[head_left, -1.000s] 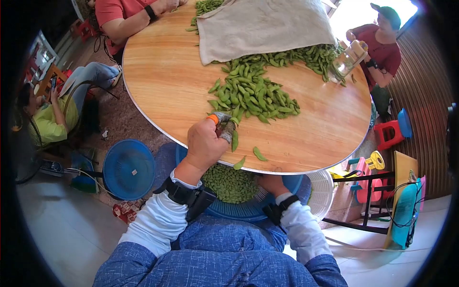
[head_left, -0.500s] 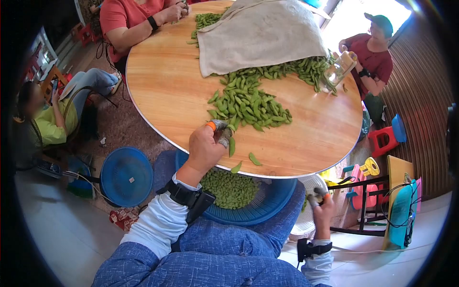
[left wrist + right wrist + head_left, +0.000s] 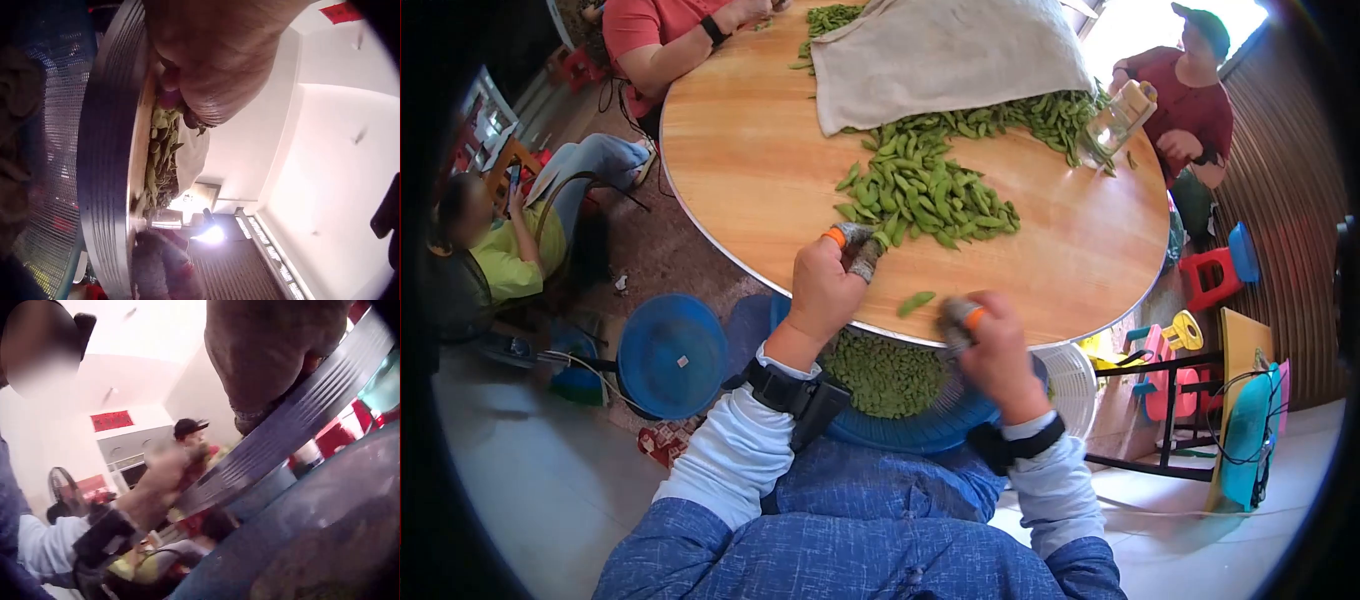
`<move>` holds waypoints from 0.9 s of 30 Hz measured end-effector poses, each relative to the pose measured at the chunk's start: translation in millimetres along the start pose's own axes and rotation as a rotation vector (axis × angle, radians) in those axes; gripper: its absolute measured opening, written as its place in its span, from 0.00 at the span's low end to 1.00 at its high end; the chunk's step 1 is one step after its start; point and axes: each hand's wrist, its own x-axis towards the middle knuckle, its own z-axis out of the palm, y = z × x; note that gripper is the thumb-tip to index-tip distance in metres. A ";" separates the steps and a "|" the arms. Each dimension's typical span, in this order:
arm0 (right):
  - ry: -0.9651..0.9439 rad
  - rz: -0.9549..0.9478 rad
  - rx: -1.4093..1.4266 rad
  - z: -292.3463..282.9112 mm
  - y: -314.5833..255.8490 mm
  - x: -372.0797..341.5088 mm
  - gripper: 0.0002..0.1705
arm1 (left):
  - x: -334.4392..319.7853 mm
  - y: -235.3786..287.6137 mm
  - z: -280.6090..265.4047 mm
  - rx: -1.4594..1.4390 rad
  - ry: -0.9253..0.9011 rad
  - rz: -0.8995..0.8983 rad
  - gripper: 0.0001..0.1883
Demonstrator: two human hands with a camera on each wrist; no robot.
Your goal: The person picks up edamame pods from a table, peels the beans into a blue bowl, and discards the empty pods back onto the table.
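My left hand [image 3: 828,292] is over the near edge of the round wooden table [image 3: 740,180], its thumb and index finger wrapped in grey with an orange band. Those fingertips pinch a green soybean pod [image 3: 882,241] at the front of the pod pile [image 3: 930,195]. My right hand [image 3: 1003,360], blurred, reaches to the table edge with grey-wrapped fingertips beside a loose pod [image 3: 917,303]; I cannot tell if it holds anything. Below, shelled green beans [image 3: 885,380] lie in a blue basin [image 3: 915,440] on the lap, partly hidden by the tabletop.
A pale cloth [image 3: 950,60] covers more pods at the back, beside a clear container [image 3: 1120,120]. A white basket [image 3: 1072,385] stands right of the basin, another blue basin [image 3: 672,355] left on the floor. Other people sit around the table and at left.
My right hand went from the blue basin out to the white basket, then back up to the table edge. Fewer loose pods show near the edge. The left hand stays by the pile.
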 end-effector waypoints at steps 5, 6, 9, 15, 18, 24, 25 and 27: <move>0.236 0.373 -0.460 -81.0 85.6 -58.9 0.10 | -1.4 -5.3 0.9 -0.004 0.022 0.019 0.08; 0.269 0.479 -0.409 -98.9 97.4 -75.5 0.10 | -0.9 -7.5 1.5 -0.005 0.026 0.018 0.09; 0.539 0.660 0.026 -118.6 111.2 -117.7 0.10 | -1.1 -12.6 4.1 -0.017 0.042 0.049 0.09; 0.473 0.911 0.790 -78.5 36.7 -100.1 0.09 | -12.3 9.4 6.7 -0.125 -0.039 -0.029 0.08; 0.144 0.708 0.814 -51.4 -5.2 -67.2 0.16 | -34.0 38.8 13.9 -0.195 -0.183 -0.113 0.09; 0.099 0.503 1.021 -18.6 -42.0 -36.0 0.21 | -62.5 59.8 20.1 -0.159 -0.333 -0.111 0.09; 0.065 0.468 0.938 -14.2 -38.3 -36.9 0.21 | -66.2 59.5 20.1 -0.131 -0.347 -0.098 0.09; 0.061 0.456 0.947 -14.2 -37.8 -41.1 0.21 | -67.2 69.3 14.8 -0.105 -0.442 -0.137 0.09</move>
